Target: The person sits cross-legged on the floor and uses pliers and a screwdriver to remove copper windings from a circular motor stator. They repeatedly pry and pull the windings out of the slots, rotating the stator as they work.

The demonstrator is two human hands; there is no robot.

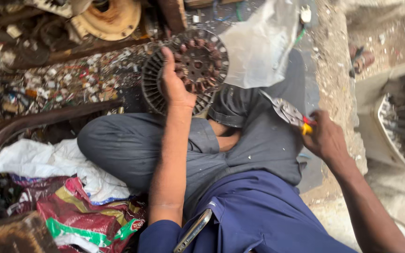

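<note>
1. Nearest me, a phone (pixel 193 231) juts from the blue shirt pocket.
2. Left hand (pixel 174 84) is closed over the rim of the round motor stator (pixel 186 70), propped against the knee, its open face and axis tilted up toward the wearer; copper windings look intact, so stripping seems barely begun.
3. Right hand (pixel 324 138) is wrapped around red-handled pliers (pixel 289 115), nose aimed left at the stator.

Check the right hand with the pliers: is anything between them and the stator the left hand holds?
Nothing solid blocks it. The pliers in the right hand are apart from the stator, which the left hand grips. Only the person's bent knee lies below the gap, and a clear plastic bag hangs just above it.
</note>
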